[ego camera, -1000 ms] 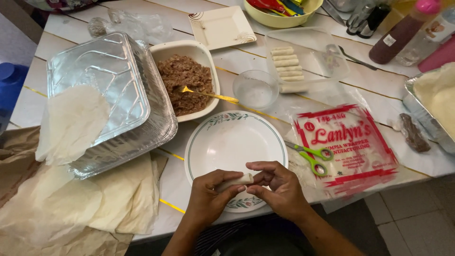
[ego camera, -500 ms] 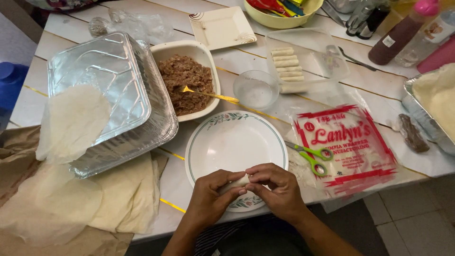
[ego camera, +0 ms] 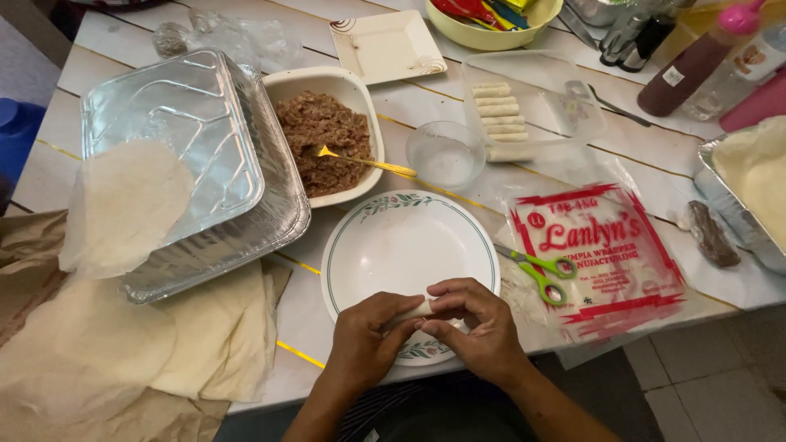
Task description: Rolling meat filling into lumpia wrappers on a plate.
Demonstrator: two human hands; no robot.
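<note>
Rolled wrapper (ego camera: pixel 416 312) sat over the near rim of the white plate (ego camera: pixel 393 245), my left hand (ego camera: pixel 364 344) and right hand (ego camera: pixel 479 327) fingers pinching its ends, I judged to keep it tight.

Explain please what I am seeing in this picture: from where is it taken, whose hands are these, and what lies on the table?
The camera sits on a person's head and looks down, so the two bare hands are that person's own. The left hand and right hand together pinch a small pale roll over a white plate. On the table lie a foil tray, a dish of brown minced filling with a yellow fork, finished rolls, green scissors and thin round wrappers.
</note>
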